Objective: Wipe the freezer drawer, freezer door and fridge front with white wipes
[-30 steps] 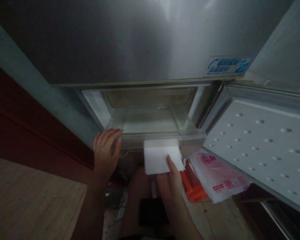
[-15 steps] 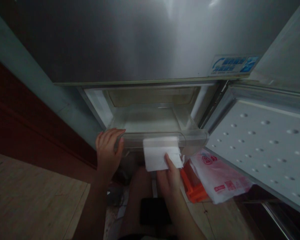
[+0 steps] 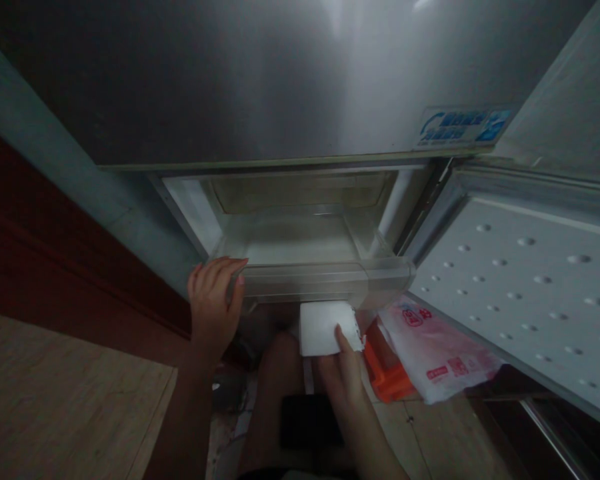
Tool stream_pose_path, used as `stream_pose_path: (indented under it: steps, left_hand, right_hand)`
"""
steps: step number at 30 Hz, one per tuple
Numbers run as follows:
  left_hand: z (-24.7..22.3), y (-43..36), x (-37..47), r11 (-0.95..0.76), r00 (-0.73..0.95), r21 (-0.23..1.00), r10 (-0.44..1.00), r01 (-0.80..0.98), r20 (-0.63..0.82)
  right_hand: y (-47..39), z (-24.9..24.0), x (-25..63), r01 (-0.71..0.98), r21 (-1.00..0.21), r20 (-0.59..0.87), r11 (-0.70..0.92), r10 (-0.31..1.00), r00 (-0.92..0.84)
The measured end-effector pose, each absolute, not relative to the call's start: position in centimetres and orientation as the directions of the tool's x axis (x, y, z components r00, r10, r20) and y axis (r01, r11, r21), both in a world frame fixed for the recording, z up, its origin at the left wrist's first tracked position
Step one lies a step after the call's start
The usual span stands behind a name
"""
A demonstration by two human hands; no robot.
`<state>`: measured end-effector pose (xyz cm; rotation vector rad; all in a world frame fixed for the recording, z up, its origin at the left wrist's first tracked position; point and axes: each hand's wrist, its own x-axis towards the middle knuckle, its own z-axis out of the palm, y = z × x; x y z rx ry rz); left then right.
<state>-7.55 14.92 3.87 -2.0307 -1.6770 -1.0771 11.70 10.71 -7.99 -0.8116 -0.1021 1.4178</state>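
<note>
Fingers together, the left hand (image 3: pixel 211 307) rests on the clear, boxy plastic drawer (image 3: pixel 305 280), while the right hand's (image 3: pixel 344 373) one-sided pinch could let the white rectangular paper (image 3: pixel 323 330) slip.

Bare hands (image 3: pixel 213 305), bare forearms (image 3: pixel 187 407), dark clothing (image 3: pixel 280 475) below

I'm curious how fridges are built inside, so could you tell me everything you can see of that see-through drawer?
The drawer looks like clear, slightly cloudy plastic, with a wide, smooth front panel and a pale floor behind it. It sits level, pulled partly out of the fridge. The left hand touches its left end, fingers over the top edge. Whether the white pad just below touches it, I can't tell.
</note>
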Motion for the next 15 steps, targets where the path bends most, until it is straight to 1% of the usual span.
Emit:
stream_pose_path:
  steps: [1,2,4,9,12,15]
  left_hand:
    - [3.9,14.9,-7.6,-0.277,0.04,0.229,0.713,0.933,0.7]
    - [3.9,14.9,-7.6,-0.279,0.042,0.229,0.714,0.933,0.699]
    - [3.9,14.9,-7.6,-0.283,0.043,0.23,0.712,0.931,0.701]
    - [3.8,14.9,-7.6,-0.282,0.041,0.233,0.713,0.931,0.7]
    - [3.9,14.9,-7.6,-0.274,0.028,0.245,0.717,0.93,0.696]
    - [3.9,14.8,-7.5,-0.275,0.029,0.25,0.724,0.928,0.689]
  right_hand:
    - [10.9,-7.2,11.7,-0.856,-0.513,-0.423,-0.061,0.886,0.19]
    - [11.1,-6.4,11.6,-0.864,-0.502,-0.426,-0.036,0.88,0.211]
    - [11.1,-5.0,11.3,-0.859,-0.512,-0.413,0.008,0.875,0.254]
    - [11.6,-3.8,11.2,-0.776,-0.629,-0.392,0.052,0.841,0.374]
    - [12.7,-3.7,11.4,-0.694,-0.711,-0.298,0.112,0.846,0.442]
    - [13.7,-3.8,11.4,-0.659,-0.734,-0.225,0.165,0.856,0.465]
